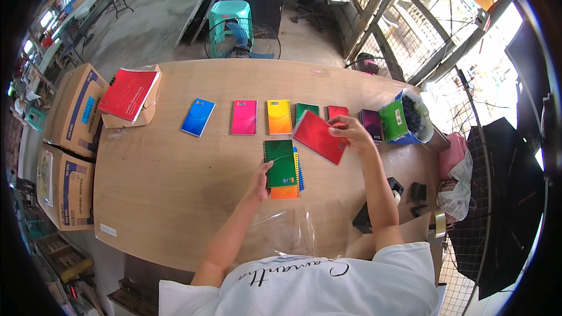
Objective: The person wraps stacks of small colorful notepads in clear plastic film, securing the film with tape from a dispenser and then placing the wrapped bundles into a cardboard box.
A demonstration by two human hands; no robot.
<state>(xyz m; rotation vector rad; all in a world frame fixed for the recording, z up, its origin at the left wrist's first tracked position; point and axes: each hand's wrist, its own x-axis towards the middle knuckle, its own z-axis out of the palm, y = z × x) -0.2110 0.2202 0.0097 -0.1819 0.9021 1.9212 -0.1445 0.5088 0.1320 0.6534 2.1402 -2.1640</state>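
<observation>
Over the middle of the table (193, 193), the right hand (352, 133) has its grip pinched on a red notebook (316, 133), tilted, a small label near its lower right corner. Just below and left, the left hand (257, 182) is clasped on a stack: green notebook (282, 161) on top, a small coloured label at its lower right, an orange notebook (284, 192) and a blue notebook (302, 178) peeking out beneath. Beyond runs a row, with small top labels on the bright blue one (198, 118), the pink one (244, 118) and the yellow one (279, 118)! Far left, a large red pad (126, 96) shows white lettering, two cartons (76, 193) wear dark-blue printed panels, and dark script crosses the white shirt (293, 295), upside down.
</observation>
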